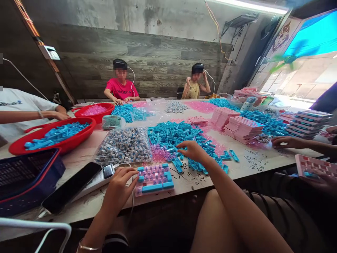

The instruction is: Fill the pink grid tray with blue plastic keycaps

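Note:
A pink keyboard-like panel lies at the table's front edge, set with clear purplish keycaps and blue bar-shaped keycaps along its sides and front. My left hand grips its left edge, fingers bent beside the blue keycaps there. Above the front of a large heap of blue keycaps is my right hand. Its thumb and forefinger are drawn close together beside a small pile of clear pink-purple keycaps; whatever is between the tips is too small to make out.
A bag of grey switch-like pieces, a phone, a power strip and a dark basket lie left. Red basins stand behind. Pink panel stacks stand right. Several people sit around; a neighbour's hand reaches in at right.

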`<control>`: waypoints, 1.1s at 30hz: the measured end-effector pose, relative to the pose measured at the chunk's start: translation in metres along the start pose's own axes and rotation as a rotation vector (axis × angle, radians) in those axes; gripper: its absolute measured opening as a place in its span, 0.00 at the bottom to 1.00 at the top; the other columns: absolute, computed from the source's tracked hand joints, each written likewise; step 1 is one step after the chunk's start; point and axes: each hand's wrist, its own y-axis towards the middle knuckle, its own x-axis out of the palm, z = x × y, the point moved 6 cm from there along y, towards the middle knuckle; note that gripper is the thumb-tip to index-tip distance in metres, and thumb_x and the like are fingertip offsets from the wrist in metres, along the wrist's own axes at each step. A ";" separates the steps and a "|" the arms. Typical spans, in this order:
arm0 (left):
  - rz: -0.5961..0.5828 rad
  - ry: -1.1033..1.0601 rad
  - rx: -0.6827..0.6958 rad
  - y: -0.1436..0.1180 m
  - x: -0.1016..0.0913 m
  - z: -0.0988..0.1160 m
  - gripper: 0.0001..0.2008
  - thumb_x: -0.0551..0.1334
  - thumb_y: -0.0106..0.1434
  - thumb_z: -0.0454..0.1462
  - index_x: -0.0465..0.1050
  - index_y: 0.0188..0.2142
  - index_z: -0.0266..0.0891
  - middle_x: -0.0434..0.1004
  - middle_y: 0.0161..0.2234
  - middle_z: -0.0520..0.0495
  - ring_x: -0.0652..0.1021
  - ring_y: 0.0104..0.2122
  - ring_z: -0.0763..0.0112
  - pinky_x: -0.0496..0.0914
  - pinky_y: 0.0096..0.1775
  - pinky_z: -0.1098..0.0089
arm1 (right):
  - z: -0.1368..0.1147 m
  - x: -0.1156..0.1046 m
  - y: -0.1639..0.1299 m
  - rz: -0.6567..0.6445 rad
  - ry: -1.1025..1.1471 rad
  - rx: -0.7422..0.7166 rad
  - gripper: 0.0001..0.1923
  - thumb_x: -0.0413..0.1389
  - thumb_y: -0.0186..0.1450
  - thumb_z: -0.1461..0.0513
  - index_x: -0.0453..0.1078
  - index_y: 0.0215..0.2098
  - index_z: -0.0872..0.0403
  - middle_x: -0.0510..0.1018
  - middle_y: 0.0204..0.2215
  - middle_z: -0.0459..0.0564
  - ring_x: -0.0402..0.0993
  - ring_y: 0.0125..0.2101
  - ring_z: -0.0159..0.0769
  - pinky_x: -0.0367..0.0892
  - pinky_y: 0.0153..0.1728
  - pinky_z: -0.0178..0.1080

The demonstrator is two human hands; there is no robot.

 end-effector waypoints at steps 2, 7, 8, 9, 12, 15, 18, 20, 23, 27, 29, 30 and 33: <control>-0.016 -0.025 -0.004 0.006 0.000 -0.001 0.10 0.56 0.64 0.41 0.75 0.38 0.41 0.76 0.38 0.45 0.75 0.42 0.62 0.71 0.44 0.60 | 0.023 -0.008 0.000 0.022 -0.042 0.099 0.12 0.57 0.59 0.65 0.76 0.41 0.55 0.79 0.39 0.52 0.75 0.40 0.40 0.68 0.42 0.39; -0.159 -0.072 0.020 0.012 0.023 0.002 0.15 0.55 0.64 0.43 0.73 0.45 0.43 0.75 0.48 0.44 0.74 0.48 0.60 0.71 0.49 0.57 | 0.042 -0.005 0.003 0.021 -0.087 0.162 0.15 0.55 0.57 0.69 0.76 0.41 0.55 0.79 0.38 0.50 0.75 0.40 0.39 0.68 0.43 0.37; -0.188 -0.080 0.039 0.010 0.030 0.005 0.15 0.54 0.64 0.43 0.73 0.47 0.43 0.74 0.50 0.44 0.73 0.50 0.60 0.70 0.50 0.56 | 0.041 -0.001 0.005 0.013 -0.088 0.157 0.15 0.55 0.57 0.69 0.76 0.41 0.54 0.79 0.38 0.49 0.75 0.40 0.38 0.68 0.42 0.36; -0.209 -0.085 0.060 0.009 0.036 0.006 0.16 0.53 0.65 0.43 0.72 0.48 0.42 0.73 0.51 0.44 0.72 0.51 0.59 0.69 0.51 0.55 | 0.040 0.002 0.006 0.003 -0.090 0.152 0.16 0.54 0.57 0.70 0.76 0.41 0.53 0.79 0.38 0.48 0.75 0.40 0.37 0.68 0.42 0.35; -0.232 -0.090 0.088 0.003 0.046 0.008 0.18 0.51 0.66 0.42 0.70 0.51 0.42 0.70 0.53 0.44 0.68 0.55 0.57 0.67 0.53 0.51 | 0.033 0.013 0.011 -0.016 -0.115 0.159 0.16 0.54 0.57 0.70 0.77 0.40 0.51 0.79 0.38 0.46 0.75 0.40 0.38 0.68 0.42 0.34; -0.241 -0.099 0.059 0.001 0.048 0.006 0.18 0.52 0.65 0.41 0.69 0.52 0.44 0.70 0.54 0.45 0.67 0.56 0.57 0.66 0.54 0.51 | 0.029 0.019 0.016 0.005 -0.167 0.201 0.16 0.54 0.57 0.69 0.76 0.42 0.52 0.78 0.42 0.49 0.72 0.45 0.42 0.67 0.44 0.37; -0.252 -0.098 0.046 0.001 0.046 0.005 0.18 0.52 0.65 0.42 0.68 0.53 0.45 0.69 0.54 0.46 0.67 0.57 0.58 0.66 0.54 0.51 | 0.029 0.021 0.021 0.046 -0.208 0.229 0.19 0.54 0.58 0.69 0.73 0.47 0.54 0.74 0.47 0.55 0.66 0.51 0.47 0.64 0.48 0.42; -0.260 -0.091 0.052 0.001 0.046 0.006 0.18 0.51 0.66 0.42 0.68 0.53 0.45 0.69 0.55 0.46 0.67 0.57 0.57 0.66 0.54 0.50 | 0.031 0.021 0.024 0.057 -0.218 0.232 0.21 0.55 0.58 0.69 0.71 0.50 0.56 0.73 0.48 0.57 0.63 0.52 0.49 0.62 0.49 0.45; -0.256 -0.088 0.063 0.001 0.046 0.006 0.18 0.52 0.65 0.41 0.68 0.52 0.44 0.69 0.54 0.45 0.67 0.56 0.56 0.66 0.53 0.49 | 0.035 0.023 0.025 0.037 -0.202 0.186 0.24 0.59 0.57 0.67 0.69 0.52 0.55 0.72 0.50 0.55 0.62 0.52 0.48 0.60 0.51 0.44; -0.231 -0.103 0.076 0.001 0.045 0.006 0.17 0.53 0.65 0.41 0.70 0.51 0.43 0.70 0.54 0.44 0.68 0.55 0.57 0.67 0.53 0.51 | 0.034 0.027 0.024 -0.001 -0.160 0.079 0.26 0.60 0.55 0.68 0.68 0.52 0.52 0.72 0.50 0.51 0.64 0.51 0.43 0.57 0.54 0.42; -0.220 -0.098 0.082 0.002 0.045 0.006 0.17 0.53 0.65 0.41 0.71 0.50 0.44 0.71 0.53 0.45 0.69 0.55 0.57 0.68 0.53 0.51 | 0.034 0.029 0.024 -0.007 -0.133 0.042 0.28 0.59 0.54 0.71 0.68 0.53 0.54 0.73 0.49 0.51 0.66 0.50 0.41 0.57 0.54 0.41; -0.216 -0.094 0.085 0.002 0.045 0.006 0.17 0.53 0.65 0.41 0.71 0.50 0.44 0.71 0.53 0.45 0.69 0.55 0.57 0.68 0.53 0.51 | 0.034 0.030 0.024 -0.006 -0.117 0.031 0.29 0.58 0.53 0.72 0.68 0.53 0.54 0.74 0.48 0.51 0.67 0.49 0.40 0.58 0.54 0.40; -0.197 -0.098 0.089 0.002 0.044 0.006 0.17 0.53 0.65 0.40 0.71 0.50 0.44 0.71 0.53 0.45 0.69 0.54 0.58 0.68 0.53 0.52 | 0.036 0.030 0.025 0.004 -0.064 0.023 0.32 0.57 0.53 0.73 0.65 0.56 0.54 0.76 0.44 0.48 0.72 0.42 0.37 0.65 0.46 0.36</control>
